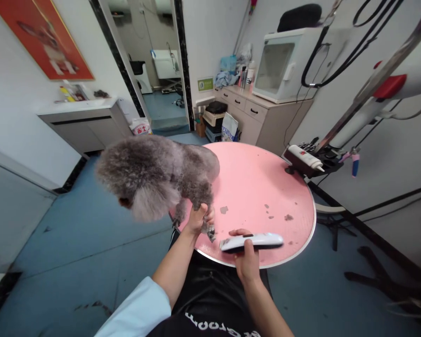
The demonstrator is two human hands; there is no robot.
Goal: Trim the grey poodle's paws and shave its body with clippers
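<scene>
A small grey curly-haired dog stands on the left part of a round pink grooming table, head toward the left. My left hand is closed around the dog's front leg, just above the paw. My right hand grips a white electric clipper, held level near the table's front edge, its blade end pointing at the held paw. Small tufts of cut grey hair lie on the pink surface.
A tool tray with a white bottle hangs at the table's right on a metal arm. A cabinet with a white dryer box stands behind. A low counter is at left. An open doorway shows at the back. Blue floor all round.
</scene>
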